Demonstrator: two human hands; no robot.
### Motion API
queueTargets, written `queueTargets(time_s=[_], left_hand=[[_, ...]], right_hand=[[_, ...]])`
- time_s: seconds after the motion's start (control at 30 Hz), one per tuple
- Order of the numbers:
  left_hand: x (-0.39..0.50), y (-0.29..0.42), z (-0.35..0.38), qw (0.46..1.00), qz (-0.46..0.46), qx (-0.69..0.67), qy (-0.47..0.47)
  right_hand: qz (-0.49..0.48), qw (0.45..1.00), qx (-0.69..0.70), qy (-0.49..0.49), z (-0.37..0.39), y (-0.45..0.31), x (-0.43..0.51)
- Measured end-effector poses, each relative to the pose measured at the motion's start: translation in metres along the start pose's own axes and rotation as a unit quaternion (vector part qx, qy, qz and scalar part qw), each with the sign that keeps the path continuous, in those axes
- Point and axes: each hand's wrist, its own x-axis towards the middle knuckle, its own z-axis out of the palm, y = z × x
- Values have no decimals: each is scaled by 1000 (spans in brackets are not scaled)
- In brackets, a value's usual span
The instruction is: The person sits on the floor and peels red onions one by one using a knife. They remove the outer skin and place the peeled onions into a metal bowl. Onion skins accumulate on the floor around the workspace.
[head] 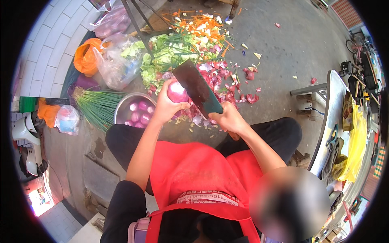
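My left hand (167, 104) holds a peeled red onion (177, 92) up off the ground. A cleaver with a broad dark blade (197, 85) is gripped in my right hand (228, 118), and its wooden handle sticks out below the fist. The blade is tilted, with its edge against or close beside the onion; which of the two cannot be told. Just left of my left hand, a round metal bowl (116, 110) contains several peeled red onions (135, 116). Below and beyond the blade, red onion skins (226, 86) lie scattered on the floor.
Lettuce leaves (162, 48) and carrot shreds (199, 25) are heaped ahead, near metal legs (138, 27). Green onions (100, 104), an orange bag (86, 57) and a clear plastic bag (120, 65) lie at left. A table (331, 100) with a yellow plastic bag (355, 142) stands at right.
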Motion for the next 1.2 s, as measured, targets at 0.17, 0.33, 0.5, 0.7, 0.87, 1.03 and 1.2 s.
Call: queueTargets(time_s=[0.17,0.33,0.5,0.7,0.87,1.03,1.2], left_hand=[[-12,-12,11,960,-119,-254,16],[-13,-26,19,849,-239,-467,72],[-21,-35,17,841,-325,-431,35],[-23,-36,14,906,-246,-326,116],[-28,-37,9,900,-245,-339,126],[-27,-39,16,851,-321,-412,58],[-10,-78,-3,857,-327,-353,183]], right_hand=[[-11,1000,12,27,17,2,10],[-41,987,142,63,43,15,29],[-54,982,146,110,50,10,43],[-23,993,115,31,45,8,47],[-26,994,97,52,58,7,49],[-59,985,100,129,73,16,54],[-190,952,-50,236,59,11,54]])
